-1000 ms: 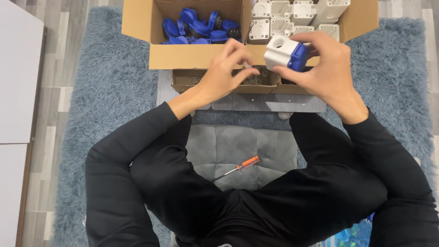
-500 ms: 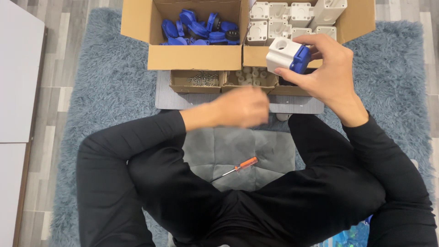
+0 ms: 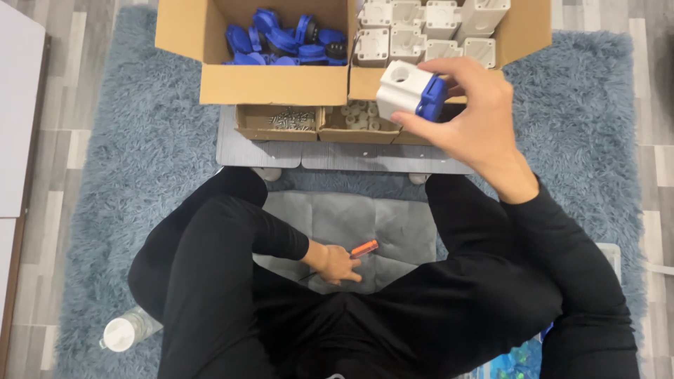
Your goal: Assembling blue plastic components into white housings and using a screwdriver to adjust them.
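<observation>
Orange-handled, slim steel screwdriver [image 3: 354,251] lies on the grey cushion [image 3: 379,221] in the person's lap, and the left hand [image 3: 335,263] is closing around its shaft, fingers curled over it but, as far as I can tell, not yet lifting it. The right hand [image 3: 472,116] is raised out ahead, grasping a white plastic socket box with a blue hinged cap [image 3: 411,92] between thumb and fingers, just above the low grey counter [image 3: 337,154]. Beyond that hand stands an open cardboard box [image 3: 274,84] with 2 compartments, blue caps [image 3: 284,38] in one, white housings [image 3: 428,28] in the other. Beneath it sit small trays of screws [image 3: 288,121]. The step in hand looks like fetching the tool for fastening; the next move calls for a firm grip on the handle and bringing the tip up to the held box.
</observation>
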